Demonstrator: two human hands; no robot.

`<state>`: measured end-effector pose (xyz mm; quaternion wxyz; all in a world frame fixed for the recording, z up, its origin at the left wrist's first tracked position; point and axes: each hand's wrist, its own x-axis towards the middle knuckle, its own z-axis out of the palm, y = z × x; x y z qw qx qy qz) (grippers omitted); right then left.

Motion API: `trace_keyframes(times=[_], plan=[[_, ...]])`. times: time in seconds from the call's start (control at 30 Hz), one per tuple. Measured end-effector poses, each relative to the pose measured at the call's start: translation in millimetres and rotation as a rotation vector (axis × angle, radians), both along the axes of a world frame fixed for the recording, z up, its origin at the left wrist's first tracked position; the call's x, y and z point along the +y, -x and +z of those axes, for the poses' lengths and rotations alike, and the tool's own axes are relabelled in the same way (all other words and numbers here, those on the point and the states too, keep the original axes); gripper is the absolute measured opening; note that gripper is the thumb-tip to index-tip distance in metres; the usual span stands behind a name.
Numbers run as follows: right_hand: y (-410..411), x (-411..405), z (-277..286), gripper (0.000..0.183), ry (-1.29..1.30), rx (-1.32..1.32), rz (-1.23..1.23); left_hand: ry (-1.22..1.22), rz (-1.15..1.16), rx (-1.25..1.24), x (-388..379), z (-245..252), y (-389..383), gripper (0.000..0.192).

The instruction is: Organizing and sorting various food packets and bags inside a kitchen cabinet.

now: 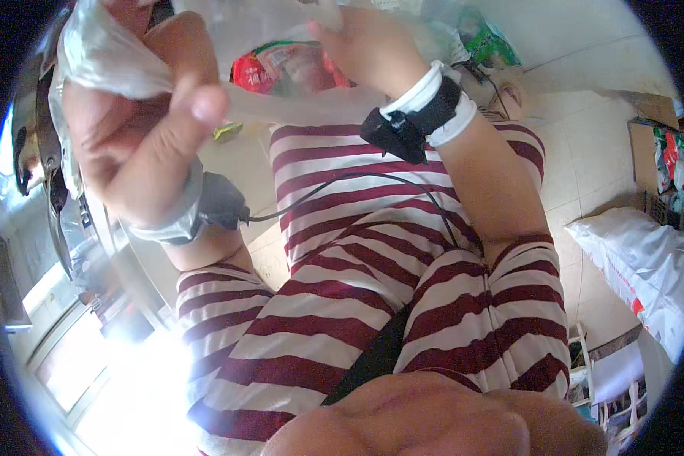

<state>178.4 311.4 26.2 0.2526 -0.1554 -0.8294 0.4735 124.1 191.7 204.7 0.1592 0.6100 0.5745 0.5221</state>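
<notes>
My left hand (137,131) is raised close to the camera, at the upper left. Its fingers curl around a bunched part of a translucent white plastic bag (105,48), and the thumb lies over it. The bag's film stretches across the top of the view toward my right hand (370,54). That hand is blurred, its thumb extended against the film; the other fingers are hard to make out, so its grip cannot be told. Between the hands, a red-and-green printed packet (256,71) shows beyond the film's edge; whether it lies inside the bag is unclear.
A black cable (342,175) runs from my left wrist's strap across my striped clothing. Metal utensils (51,165) hang at the left. A green packet (490,43) lies at the upper right. A white sack (632,268) and a cardboard box (644,154) rest on the tiled floor.
</notes>
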Motion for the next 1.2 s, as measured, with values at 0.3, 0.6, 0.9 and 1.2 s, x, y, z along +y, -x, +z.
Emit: trace_keyframes(times=[0.3,0.6,0.9,1.2], plan=[[-25.5,8.2,18.0,0.012,0.339,0.556,0.115,-0.047,0.561,-0.083,-52.8,-15.6,-4.3,0.047],[-44.2,30.1,34.7,0.015,-0.599,0.315,0.044,-0.297,0.726,0.795,-50.7,-91.2,-29.4,0.044],[-38.0,36.8,22.8,0.019,-0.697,0.417,0.107,0.946,0.617,0.747,-25.9,-189.7,26.4,0.028],[-31.8,40.5,7.2,0.016,0.026,0.657,0.324,1.017,0.448,0.645,-20.4,-155.4,64.6,0.026]])
